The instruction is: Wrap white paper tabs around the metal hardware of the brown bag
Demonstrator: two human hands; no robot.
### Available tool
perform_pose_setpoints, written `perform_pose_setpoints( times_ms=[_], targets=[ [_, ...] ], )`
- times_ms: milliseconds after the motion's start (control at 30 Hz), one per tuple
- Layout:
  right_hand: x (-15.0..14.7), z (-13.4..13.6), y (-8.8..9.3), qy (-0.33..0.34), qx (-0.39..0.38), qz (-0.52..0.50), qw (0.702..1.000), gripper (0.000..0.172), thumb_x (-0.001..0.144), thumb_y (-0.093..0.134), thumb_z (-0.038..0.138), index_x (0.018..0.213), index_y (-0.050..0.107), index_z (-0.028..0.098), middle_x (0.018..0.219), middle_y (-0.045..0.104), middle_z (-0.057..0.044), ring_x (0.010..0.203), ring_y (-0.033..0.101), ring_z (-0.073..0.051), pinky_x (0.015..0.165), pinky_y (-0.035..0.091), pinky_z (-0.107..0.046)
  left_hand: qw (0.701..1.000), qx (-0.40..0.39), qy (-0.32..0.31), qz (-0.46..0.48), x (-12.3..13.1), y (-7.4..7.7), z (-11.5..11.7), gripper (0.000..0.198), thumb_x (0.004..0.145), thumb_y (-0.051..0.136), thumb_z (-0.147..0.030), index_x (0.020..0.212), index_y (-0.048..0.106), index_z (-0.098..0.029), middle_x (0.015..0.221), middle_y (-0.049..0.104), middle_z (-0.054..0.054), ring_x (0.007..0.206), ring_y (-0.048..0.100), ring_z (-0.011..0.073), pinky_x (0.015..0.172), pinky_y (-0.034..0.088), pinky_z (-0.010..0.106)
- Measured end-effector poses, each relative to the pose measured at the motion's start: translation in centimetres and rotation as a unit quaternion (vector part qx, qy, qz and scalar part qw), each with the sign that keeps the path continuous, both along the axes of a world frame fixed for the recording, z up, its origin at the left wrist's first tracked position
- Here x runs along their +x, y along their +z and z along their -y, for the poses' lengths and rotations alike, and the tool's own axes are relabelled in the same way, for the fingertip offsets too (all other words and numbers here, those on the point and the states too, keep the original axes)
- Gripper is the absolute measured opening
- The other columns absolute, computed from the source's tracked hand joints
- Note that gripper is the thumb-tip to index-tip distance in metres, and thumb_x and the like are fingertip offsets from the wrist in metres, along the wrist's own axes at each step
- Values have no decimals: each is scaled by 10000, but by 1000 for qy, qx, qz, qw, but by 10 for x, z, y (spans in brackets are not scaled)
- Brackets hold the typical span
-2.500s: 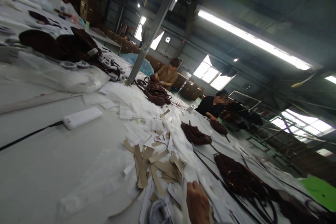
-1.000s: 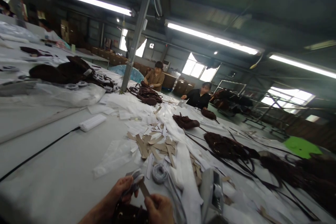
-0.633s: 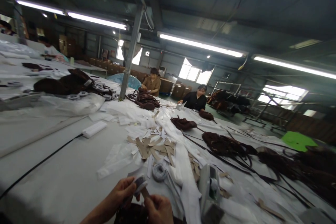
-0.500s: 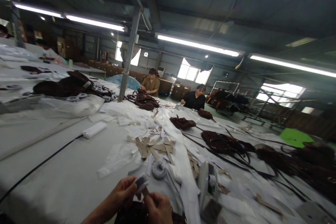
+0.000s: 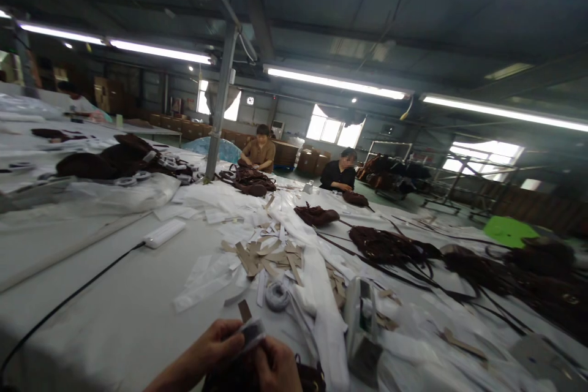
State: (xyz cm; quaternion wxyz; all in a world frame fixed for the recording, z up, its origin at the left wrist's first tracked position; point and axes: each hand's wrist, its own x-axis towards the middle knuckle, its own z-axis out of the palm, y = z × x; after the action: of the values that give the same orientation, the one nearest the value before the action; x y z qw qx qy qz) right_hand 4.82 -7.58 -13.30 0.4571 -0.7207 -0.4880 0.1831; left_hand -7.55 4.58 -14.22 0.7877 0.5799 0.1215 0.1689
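At the bottom centre my left hand [image 5: 220, 343] pinches a small grey-and-white wrapped piece [image 5: 252, 332]. A short brown strip [image 5: 245, 310] sticks up from behind it. My right hand [image 5: 278, 364] is closed at the lower right edge of the same piece; its fingertips are partly hidden. Beneath both hands lies a dark brown article [image 5: 229, 376] with a strap, cut off by the frame edge. A grey-white roll [image 5: 277, 297] rests on the table just beyond my hands.
Brown strips [image 5: 257, 257] lie mid-table. A tape dispenser [image 5: 362, 318] stands right. A white power strip [image 5: 164, 233] with a black cable is left. Dark bags [image 5: 390, 248] spread rightward. A metal post [image 5: 221, 104] rises beyond. Two people [image 5: 260, 150] sit across the table.
The wrapped piece has turned and moved slightly right and down, and the brown strip now points up beyond it. My right hand has come closer to it. The view has shifted slightly.
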Motion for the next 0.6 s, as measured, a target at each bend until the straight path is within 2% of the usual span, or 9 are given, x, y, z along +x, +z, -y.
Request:
perform_pose_setpoints(
  times_ms=[167, 300, 400, 467, 533, 600],
  targets=[
    [0, 5, 0, 17, -15, -24, 999, 309, 837, 480, 340, 580, 533, 178, 552, 547, 12, 561, 492, -128, 475, 285, -216, 999, 36, -21, -22, 0, 6, 2, 441, 755, 695, -538, 804, 682, -100, 586, 436, -38, 525, 296, 75, 477, 195, 202],
    [-3, 3, -10, -15, -8, -89, 996, 402, 829, 497, 452, 546, 556, 173, 471, 544, 6, 443, 492, -118, 424, 292, -210, 999, 11, -21, -38, 1, 9, 1, 416, 748, 705, -520, 776, 691, -105, 586, 468, -26, 527, 329, 81, 483, 210, 204],
    [-5, 7, -14, -55, 10, -164, 985, 352, 784, 568, 521, 804, 625, 174, 494, 589, 14, 405, 507, -129, 415, 340, -214, 998, 4, -15, -54, 2, 7, -2, 428, 733, 709, -534, 774, 704, -109, 600, 529, -7, 520, 372, 87, 490, 246, 207],
    [-6, 13, -12, -57, 39, -176, 982, 348, 747, 626, 466, 949, 584, 187, 537, 619, 21, 433, 541, -144, 444, 387, -224, 998, 5, -4, -66, 3, 6, -4, 447, 727, 702, -555, 763, 706, -109, 591, 547, -2, 500, 375, 87, 473, 238, 209],
    [-7, 21, -7, -15, 51, -139, 989, 299, 693, 664, 335, 944, 581, 197, 640, 662, 9, 549, 601, -161, 527, 438, -232, 997, 9, 9, -72, 3, 5, -5, 451, 727, 696, -561, 748, 704, -111, 590, 560, 1, 493, 378, 87, 466, 233, 210],
    [-6, 29, -1, 39, 31, -107, 993, 391, 592, 689, 197, 974, 606, 201, 793, 695, 0, 696, 636, -177, 638, 469, -235, 997, 17, 10, -79, 2, 6, -6, 448, 730, 692, -561, 737, 699, -113, 590, 561, -1, 498, 384, 90, 469, 239, 214]
  ],
)
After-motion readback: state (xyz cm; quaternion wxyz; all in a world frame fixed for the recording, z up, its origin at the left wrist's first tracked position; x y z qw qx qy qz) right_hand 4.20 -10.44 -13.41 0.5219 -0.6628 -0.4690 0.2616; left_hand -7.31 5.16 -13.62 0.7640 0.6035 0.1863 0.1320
